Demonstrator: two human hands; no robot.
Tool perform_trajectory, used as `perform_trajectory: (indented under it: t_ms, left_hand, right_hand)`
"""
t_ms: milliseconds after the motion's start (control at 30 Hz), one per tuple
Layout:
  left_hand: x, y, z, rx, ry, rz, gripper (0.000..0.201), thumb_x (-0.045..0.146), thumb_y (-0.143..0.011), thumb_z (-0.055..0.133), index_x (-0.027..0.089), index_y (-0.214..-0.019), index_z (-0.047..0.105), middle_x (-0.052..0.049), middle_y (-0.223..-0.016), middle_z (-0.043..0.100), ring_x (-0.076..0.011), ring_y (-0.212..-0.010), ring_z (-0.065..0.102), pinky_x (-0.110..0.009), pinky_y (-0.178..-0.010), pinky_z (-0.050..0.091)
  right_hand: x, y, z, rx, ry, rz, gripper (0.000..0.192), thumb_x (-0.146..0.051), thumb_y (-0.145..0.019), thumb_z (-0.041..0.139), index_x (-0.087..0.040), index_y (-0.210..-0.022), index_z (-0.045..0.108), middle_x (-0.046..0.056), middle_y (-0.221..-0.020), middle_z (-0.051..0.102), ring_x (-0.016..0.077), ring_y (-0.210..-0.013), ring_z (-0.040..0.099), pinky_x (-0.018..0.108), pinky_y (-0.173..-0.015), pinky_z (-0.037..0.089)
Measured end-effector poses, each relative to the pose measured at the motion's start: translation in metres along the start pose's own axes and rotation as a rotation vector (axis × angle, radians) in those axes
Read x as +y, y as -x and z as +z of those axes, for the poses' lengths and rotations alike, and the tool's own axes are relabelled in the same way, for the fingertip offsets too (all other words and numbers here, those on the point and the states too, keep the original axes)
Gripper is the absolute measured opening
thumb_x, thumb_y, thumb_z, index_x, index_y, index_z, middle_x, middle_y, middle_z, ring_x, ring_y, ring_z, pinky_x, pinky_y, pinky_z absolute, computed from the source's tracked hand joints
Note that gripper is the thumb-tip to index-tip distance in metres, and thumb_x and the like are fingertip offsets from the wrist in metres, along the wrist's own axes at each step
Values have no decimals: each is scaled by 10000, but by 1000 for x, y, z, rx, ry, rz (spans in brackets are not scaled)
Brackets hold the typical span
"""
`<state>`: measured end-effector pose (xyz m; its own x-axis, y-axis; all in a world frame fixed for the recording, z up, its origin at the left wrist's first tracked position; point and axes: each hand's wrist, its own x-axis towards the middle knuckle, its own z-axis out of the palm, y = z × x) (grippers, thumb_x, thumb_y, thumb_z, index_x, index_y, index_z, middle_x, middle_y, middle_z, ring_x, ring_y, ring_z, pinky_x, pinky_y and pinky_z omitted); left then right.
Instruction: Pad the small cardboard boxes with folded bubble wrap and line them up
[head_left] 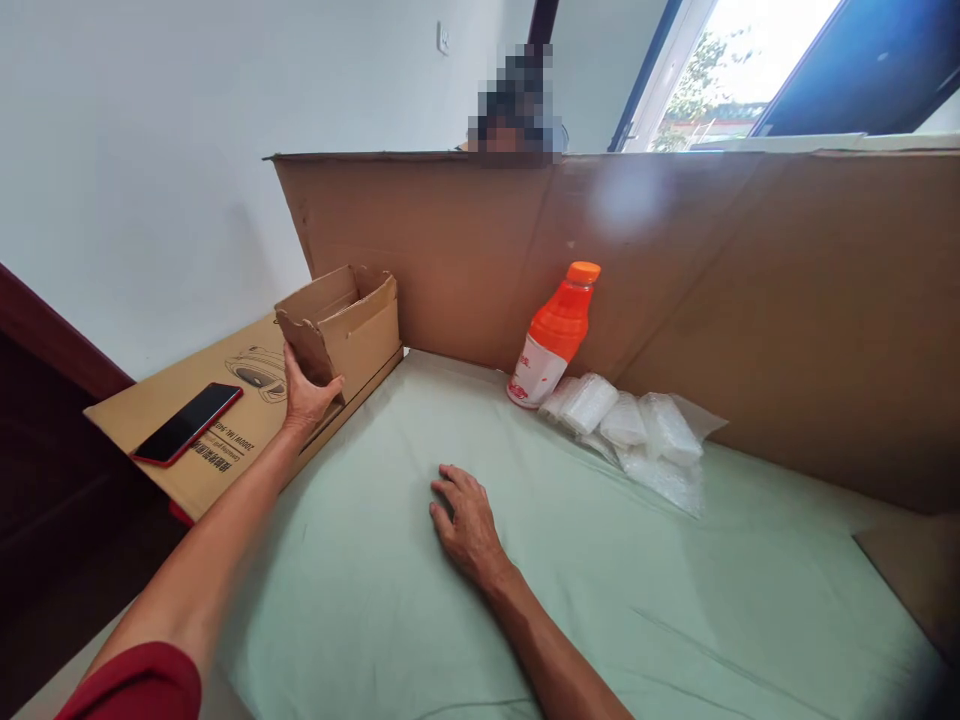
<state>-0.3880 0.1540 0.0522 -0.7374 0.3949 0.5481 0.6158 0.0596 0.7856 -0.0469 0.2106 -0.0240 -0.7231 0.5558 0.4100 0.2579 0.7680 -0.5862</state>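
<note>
The small open cardboard box (pixel 346 325) is gripped at its near flap by the left hand (pixel 306 392), and it has not been lifted off the flat printed carton (pixel 225 415) beneath it. Left of the box, a red phone (pixel 187 422) lies on that carton. The right hand (pixel 466 520) is rested flat and empty on the green sheet (pixel 600 600), in front of the box. Right of the box, an orange bottle (pixel 555 335) and clear plastic bags (pixel 637 430) are left untouched, so the work is judged barely begun.
</note>
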Motion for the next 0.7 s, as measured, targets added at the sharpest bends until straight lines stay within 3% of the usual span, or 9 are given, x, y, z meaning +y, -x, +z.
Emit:
perform_trajectory:
  t_ms: [167, 300, 367, 467, 533, 600, 700]
  left_hand:
    - [-6, -23, 30, 31, -26, -19, 1132, 188, -642, 812, 92, -1555, 150, -224, -1630, 237, -267, -1543, 212, -391, -1269, 158]
    - [-2, -9, 30, 38, -83, -81, 1129, 305, -694, 798, 38, -1549, 111, -293, -1631, 163, -335, -1550, 143, -503, -1258, 141]
    - [6, 19, 25, 27, -122, -93, 1080, 349, -727, 758, 20, -1543, 130, -319, -1624, 158, -376, -1548, 123, -554, -1251, 127]
    - [22, 85, 19, -83, -139, -52, 944, 362, -739, 701, 53, -1515, 261, -280, -1595, 282, -380, -1527, 220, -544, -1246, 196]
    - [29, 133, 15, -245, -120, -17, 834, 373, -710, 697, 98, -1444, 413, -240, -1505, 447, -377, -1445, 395, -522, -1209, 308]
    - [30, 172, 8, -513, -218, 77, 671, 452, -751, 617, 152, -1344, 524, -195, -1360, 594, -374, -1312, 543, -543, -1145, 392]
    - [23, 200, 3, -638, -345, 228, 593, 540, -822, 472, 149, -1253, 586, -203, -1333, 618, -389, -1314, 536, -548, -1147, 375]
  right_hand:
    - [-2, -2, -1, 33, -30, 3, 246, -176, -864, 574, -186, -1065, 715, 139, -1308, 665, 291, -1246, 584, 495, -1049, 469]
    - [-3, -1, -2, 10, -42, 20, 241, -169, -865, 568, -186, -1051, 721, 141, -1302, 666, 291, -1245, 581, 495, -1039, 467]
    - [-1, -3, -1, -3, -34, 22, 245, -157, -862, 564, -182, -1046, 724, 146, -1301, 665, 293, -1244, 580, 500, -1040, 462]
    - [-4, -8, -1, -7, -3, 27, 252, -124, -857, 556, -175, -1033, 729, 156, -1290, 667, 291, -1239, 582, 496, -1042, 457]
    - [-13, -9, -2, -15, 41, 35, 248, -107, -858, 559, -172, -1028, 728, 155, -1278, 671, 279, -1229, 586, 477, -1046, 454]
    - [-26, -6, -4, -43, 104, 35, 223, -117, -862, 585, -181, -1025, 722, 133, -1264, 680, 253, -1214, 590, 440, -1051, 449]
    - [-41, 7, -11, -108, 194, -2, 153, -226, -866, 667, -205, -1013, 704, 65, -1233, 700, 204, -1192, 591, 360, -1030, 453]
